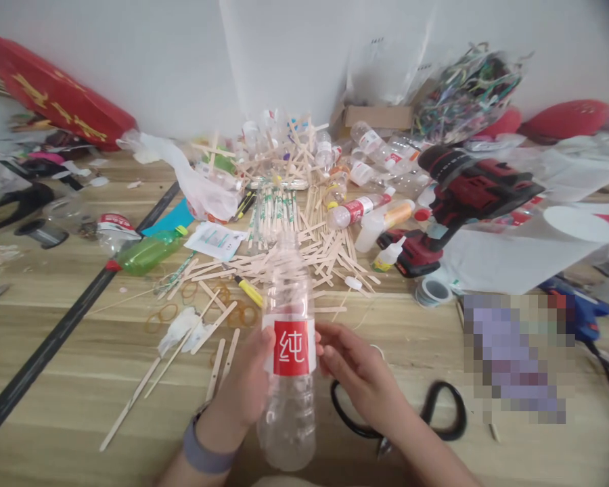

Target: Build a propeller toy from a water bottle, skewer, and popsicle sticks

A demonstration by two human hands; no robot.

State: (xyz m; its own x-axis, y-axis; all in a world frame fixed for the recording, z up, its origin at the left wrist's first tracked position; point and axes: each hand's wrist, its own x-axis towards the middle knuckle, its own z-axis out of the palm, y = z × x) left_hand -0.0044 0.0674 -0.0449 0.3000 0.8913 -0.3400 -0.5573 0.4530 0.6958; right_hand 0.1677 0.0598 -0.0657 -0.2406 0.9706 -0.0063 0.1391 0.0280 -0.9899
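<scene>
A clear plastic bottle (287, 419) with a red and white label (291, 348) stands roughly upright before me, its neck pointing away. My left hand (248, 372) is wrapped round its left side, thumb on the label. From the other side, my right hand (358, 372) has its curled fingertips against the label's right edge; whether they pinch the label is hard to make out. Beneath my right wrist lie black-handled scissors (444, 411), partly hidden. Past the bottle are many loose wooden sticks (329, 253) and a yellow utility knife (248, 291).
A red and black cordless drill (467, 196) stands right of the sticks, near a glue bottle (388, 256) and a tape roll (433, 292). A long black bar (76, 311) crosses the left side, with a green bottle (152, 251) by it. More bottles (358, 210) lie behind.
</scene>
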